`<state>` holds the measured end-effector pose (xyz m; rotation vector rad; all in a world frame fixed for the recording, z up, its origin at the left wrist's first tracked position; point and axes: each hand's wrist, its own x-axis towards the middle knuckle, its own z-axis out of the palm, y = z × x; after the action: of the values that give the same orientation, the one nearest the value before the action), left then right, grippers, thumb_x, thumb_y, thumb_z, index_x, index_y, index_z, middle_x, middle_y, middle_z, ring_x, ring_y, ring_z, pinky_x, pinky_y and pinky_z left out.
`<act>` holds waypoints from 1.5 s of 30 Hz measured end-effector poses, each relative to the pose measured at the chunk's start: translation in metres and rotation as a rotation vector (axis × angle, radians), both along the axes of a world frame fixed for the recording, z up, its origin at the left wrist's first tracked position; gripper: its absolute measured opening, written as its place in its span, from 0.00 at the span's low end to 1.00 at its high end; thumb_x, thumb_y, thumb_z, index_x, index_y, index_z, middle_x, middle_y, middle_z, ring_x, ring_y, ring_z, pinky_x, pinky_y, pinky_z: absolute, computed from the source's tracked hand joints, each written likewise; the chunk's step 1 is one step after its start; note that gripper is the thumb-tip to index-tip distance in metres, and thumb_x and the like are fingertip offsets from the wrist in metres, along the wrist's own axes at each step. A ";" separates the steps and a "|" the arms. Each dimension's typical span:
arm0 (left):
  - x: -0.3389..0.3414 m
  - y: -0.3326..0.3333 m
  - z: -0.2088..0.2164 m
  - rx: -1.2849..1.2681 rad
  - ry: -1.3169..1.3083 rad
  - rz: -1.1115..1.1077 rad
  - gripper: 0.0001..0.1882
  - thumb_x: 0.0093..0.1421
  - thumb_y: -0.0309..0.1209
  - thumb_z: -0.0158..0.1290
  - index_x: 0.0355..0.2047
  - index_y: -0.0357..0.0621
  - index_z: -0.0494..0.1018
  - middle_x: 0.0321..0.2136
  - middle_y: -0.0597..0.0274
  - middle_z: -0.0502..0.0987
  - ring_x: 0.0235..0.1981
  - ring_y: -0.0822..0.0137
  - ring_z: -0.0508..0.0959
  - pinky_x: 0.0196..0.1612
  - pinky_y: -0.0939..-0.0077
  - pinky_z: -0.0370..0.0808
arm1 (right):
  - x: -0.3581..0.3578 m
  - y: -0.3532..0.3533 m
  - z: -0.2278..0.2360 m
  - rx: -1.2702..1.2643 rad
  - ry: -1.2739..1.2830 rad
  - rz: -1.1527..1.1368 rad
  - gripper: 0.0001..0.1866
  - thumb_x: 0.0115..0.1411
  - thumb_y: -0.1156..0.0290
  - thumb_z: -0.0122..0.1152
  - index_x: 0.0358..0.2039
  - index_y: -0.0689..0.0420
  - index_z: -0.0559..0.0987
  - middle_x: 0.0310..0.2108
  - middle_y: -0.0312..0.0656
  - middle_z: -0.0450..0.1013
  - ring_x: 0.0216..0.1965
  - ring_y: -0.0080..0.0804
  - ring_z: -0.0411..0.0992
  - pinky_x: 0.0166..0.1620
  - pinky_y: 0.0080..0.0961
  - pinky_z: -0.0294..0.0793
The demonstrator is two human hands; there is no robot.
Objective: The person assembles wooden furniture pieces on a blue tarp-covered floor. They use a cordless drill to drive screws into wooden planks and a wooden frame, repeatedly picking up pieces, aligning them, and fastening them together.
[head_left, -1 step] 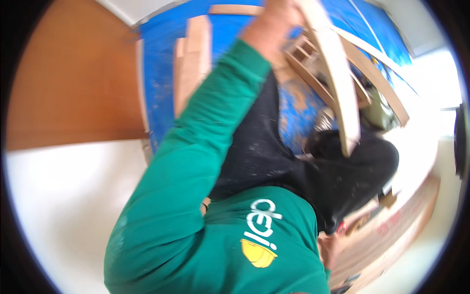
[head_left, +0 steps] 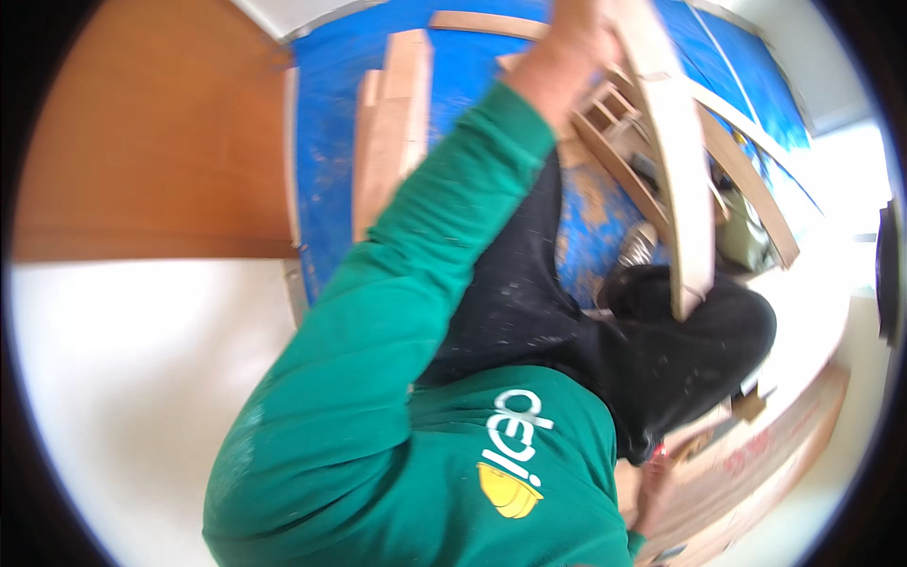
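Observation:
My left hand (head_left: 588, 33), at the top edge, is closed around a long pale wooden plank (head_left: 688, 194). The plank slants down toward me, its near end over my bent knee in dark trousers. A pencil-like line crosses it near that end. Low on the right, my right hand (head_left: 654, 487) reaches over a wooden board, by a small red thing (head_left: 658, 452) that I cannot make out. Its fingers are small and blurred, so their grip does not show. Beside it on the board lies a dark and yellowish tool (head_left: 697, 444), also too blurred to name.
A blue sheet (head_left: 331, 142) with sawdust covers the floor. Several boards (head_left: 402, 113) lie on it at the left. A wooden tray with compartments (head_left: 614, 123), a green bag (head_left: 744, 231) and more planks (head_left: 756, 180) are at the right. A brown panel (head_left: 161, 142) stands far left.
The view has shifted slightly, so most things sit a little farther right and lower. My right hand has moved forward to the red thing. The left hand keeps hold of the plank.

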<state>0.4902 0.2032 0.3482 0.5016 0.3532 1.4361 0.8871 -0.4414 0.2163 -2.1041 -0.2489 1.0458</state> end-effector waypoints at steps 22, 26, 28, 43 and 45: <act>-0.262 -0.207 -0.178 -0.047 1.524 0.677 0.67 0.55 0.59 0.73 0.78 0.28 0.49 0.73 0.32 0.63 0.72 0.42 0.68 0.74 0.57 0.65 | -0.160 0.458 0.108 0.771 -0.408 0.722 0.25 0.78 0.49 0.61 0.49 0.61 0.86 0.39 0.32 0.80 0.42 0.17 0.71 0.49 0.21 0.70; -0.297 -0.302 -0.295 -0.826 2.103 0.042 0.80 0.44 0.57 0.79 0.81 0.35 0.37 0.73 0.20 0.58 0.70 0.24 0.66 0.74 0.48 0.67 | -0.136 0.467 0.086 0.882 -0.075 0.497 0.26 0.79 0.52 0.60 0.60 0.64 0.82 0.53 0.39 0.82 0.52 0.24 0.78 0.59 0.25 0.74; -0.307 -0.321 -0.321 -0.761 2.029 0.054 0.81 0.42 0.54 0.79 0.82 0.39 0.35 0.70 0.18 0.61 0.70 0.29 0.69 0.73 0.48 0.69 | -0.125 0.468 0.080 0.921 0.016 0.454 0.26 0.78 0.52 0.60 0.60 0.64 0.82 0.54 0.40 0.82 0.52 0.26 0.78 0.58 0.26 0.76; -0.385 -0.140 -0.055 -0.412 1.052 0.296 0.39 0.66 0.62 0.53 0.56 0.35 0.74 0.38 0.55 0.80 0.34 0.64 0.81 0.33 0.65 0.83 | -0.086 0.469 0.110 1.114 0.252 0.213 0.25 0.77 0.51 0.62 0.59 0.62 0.83 0.52 0.40 0.83 0.50 0.26 0.81 0.56 0.26 0.79; -0.372 -0.115 0.009 -0.122 0.881 0.212 0.41 0.67 0.60 0.56 0.60 0.29 0.72 0.40 0.51 0.80 0.34 0.63 0.81 0.35 0.69 0.84 | -0.095 0.471 0.110 1.155 0.253 0.235 0.25 0.77 0.51 0.62 0.58 0.61 0.84 0.51 0.39 0.83 0.48 0.25 0.81 0.55 0.25 0.78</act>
<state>0.1184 0.0885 0.3576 1.0083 1.2156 1.3154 0.7920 0.0298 0.3267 -0.9111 -0.7686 0.9356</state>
